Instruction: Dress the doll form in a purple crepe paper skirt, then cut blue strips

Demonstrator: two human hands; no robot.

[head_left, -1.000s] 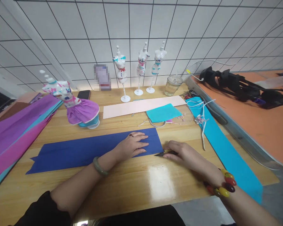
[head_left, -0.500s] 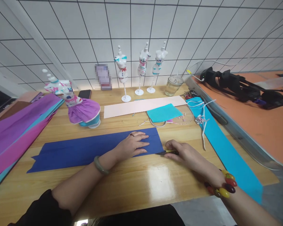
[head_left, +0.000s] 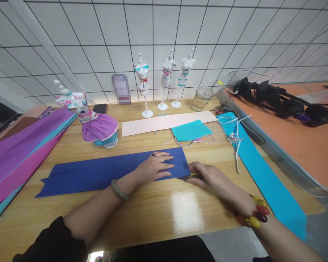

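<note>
A long strip of dark blue fabric [head_left: 93,174] lies flat across the table in front of me. My left hand [head_left: 155,166] rests on it near its right end, palm down with fingers spread. At the fabric's lower right corner, my right hand [head_left: 207,177] grips small dark scissors [head_left: 183,178] with a touch of yellow. Their pointed tip reaches left along the lower edge, and the fingers cover most of the handles. Whether the blades are around the fabric or beside it, I cannot tell.
Behind the fabric lie a pale pink strip [head_left: 153,125] and a turquoise piece [head_left: 191,130]. Several small mannequins [head_left: 143,78] stand there, one in a purple skirt [head_left: 100,127]. A glass of liquid [head_left: 202,100] is at the back; a long blue strip [head_left: 270,178] lies right, purple cloth [head_left: 30,133] left.
My right hand has moved slightly left with the scissors, closer to the fabric's corner. My left hand stays pressed on the fabric. The whole view has shifted a little.
</note>
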